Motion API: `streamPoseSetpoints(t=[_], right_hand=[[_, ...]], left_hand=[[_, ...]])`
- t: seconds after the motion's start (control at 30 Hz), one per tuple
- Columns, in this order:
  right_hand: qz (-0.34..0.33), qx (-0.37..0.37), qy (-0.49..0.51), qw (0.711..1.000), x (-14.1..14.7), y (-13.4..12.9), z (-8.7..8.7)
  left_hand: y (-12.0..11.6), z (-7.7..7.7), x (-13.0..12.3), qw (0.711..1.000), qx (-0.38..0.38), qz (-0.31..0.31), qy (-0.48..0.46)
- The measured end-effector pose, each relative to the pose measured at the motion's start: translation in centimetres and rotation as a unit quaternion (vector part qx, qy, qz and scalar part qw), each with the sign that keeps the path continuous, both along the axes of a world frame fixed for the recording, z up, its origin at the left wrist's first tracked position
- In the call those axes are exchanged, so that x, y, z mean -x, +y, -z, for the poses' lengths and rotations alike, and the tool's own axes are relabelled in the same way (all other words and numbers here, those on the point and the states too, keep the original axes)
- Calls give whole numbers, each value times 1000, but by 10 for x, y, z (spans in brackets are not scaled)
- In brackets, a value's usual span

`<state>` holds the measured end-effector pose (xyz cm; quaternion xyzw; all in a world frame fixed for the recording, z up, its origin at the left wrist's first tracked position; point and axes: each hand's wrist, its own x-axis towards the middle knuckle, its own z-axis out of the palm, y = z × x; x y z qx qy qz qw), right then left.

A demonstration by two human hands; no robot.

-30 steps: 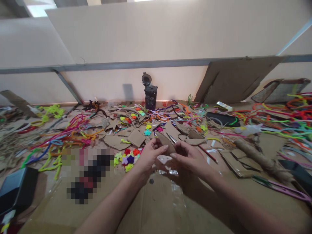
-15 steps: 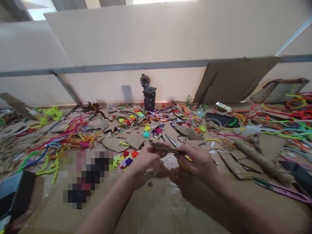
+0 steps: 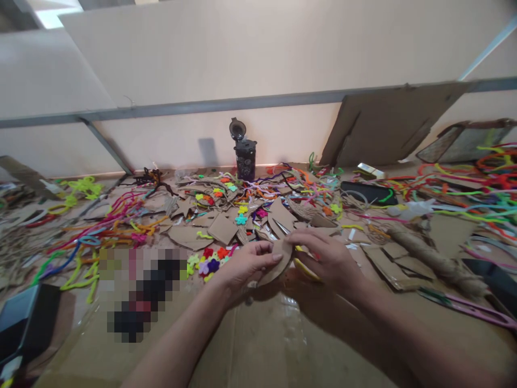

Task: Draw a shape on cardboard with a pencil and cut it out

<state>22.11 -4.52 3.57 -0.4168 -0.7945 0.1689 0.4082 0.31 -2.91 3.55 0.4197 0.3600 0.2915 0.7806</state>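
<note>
A curved, rounded piece of cardboard [image 3: 285, 250] is pinched between the thumb and fingers of my left hand [image 3: 244, 269], its flat face tilted up toward me. My right hand [image 3: 329, 261] is closed around yellow-handled scissors [image 3: 281, 226], whose metal blades point away past the knuckles. Its fingertips also touch the right edge of the cardboard piece. Just left of my left hand lie small felt-like flowers [image 3: 208, 264] in purple, red and yellow. Beyond both hands, cut cardboard scraps [image 3: 223, 229] are spread out.
A black container with its lid up [image 3: 245, 159] stands by the back panel. Colourful pipe cleaners [image 3: 125, 202] litter both sides. At right lie a brown roll [image 3: 438, 261], pink-handled scissors [image 3: 480, 312] and a dark phone-like object [image 3: 367, 194]. A black box [image 3: 40, 318] sits at left.
The cardboard piece was nearly edge-on between my hands; now its broad face is turned toward me. My right hand has shifted slightly left along its edge.
</note>
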Motion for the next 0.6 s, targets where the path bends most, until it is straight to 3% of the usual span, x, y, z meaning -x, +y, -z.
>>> streamPoseSetpoints(t=[0.1, 0.27, 0.47, 0.6], right_hand=[[24, 119, 107, 987, 2, 2, 2], [-5, 274, 233, 933, 3, 3, 12], [4, 306, 273, 912, 7, -2, 11], [10, 308, 281, 909, 9, -1, 14]], left_hand=[[-1, 0, -3, 996, -77, -38, 27], [-3, 1, -5, 962, -221, -73, 146], [-10, -5, -7, 876, -370, -72, 300], [-15, -2, -11, 877, -361, -70, 309]])
